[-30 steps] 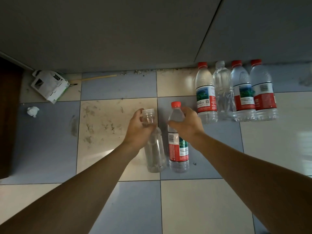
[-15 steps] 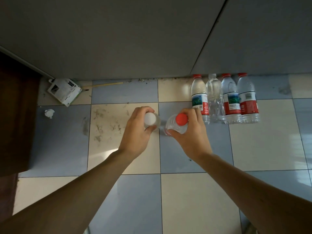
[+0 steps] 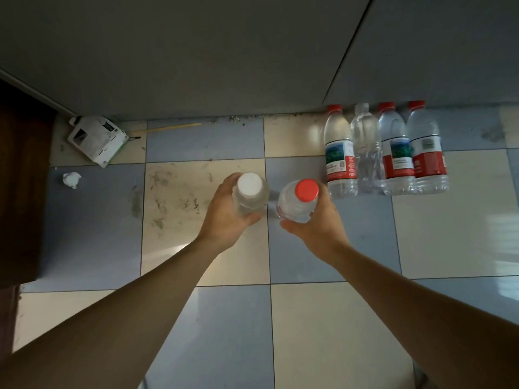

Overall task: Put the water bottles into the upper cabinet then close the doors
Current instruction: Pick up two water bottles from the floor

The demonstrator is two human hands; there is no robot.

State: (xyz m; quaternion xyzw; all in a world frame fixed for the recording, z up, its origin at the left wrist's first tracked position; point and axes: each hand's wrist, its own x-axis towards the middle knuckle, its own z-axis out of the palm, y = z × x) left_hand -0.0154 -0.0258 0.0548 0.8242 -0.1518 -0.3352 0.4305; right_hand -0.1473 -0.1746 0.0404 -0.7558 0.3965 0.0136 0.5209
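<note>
Left hand (image 3: 229, 216) grasps white-cap bottle (image 3: 250, 196), right hand (image 3: 311, 223) grasps red-cap bottle (image 3: 299, 202); both upright, caps toward camera (cabinet above, unseen).

The red-and-white labels (image 3: 339, 161) on the water bottles (image 3: 384, 153) standing on the floor carry print and small code squares, but no word or number on them can be read.

Clear glossy plastic bottles (image 3: 384, 153); smooth tiled floor (image 3: 323, 332).
</note>
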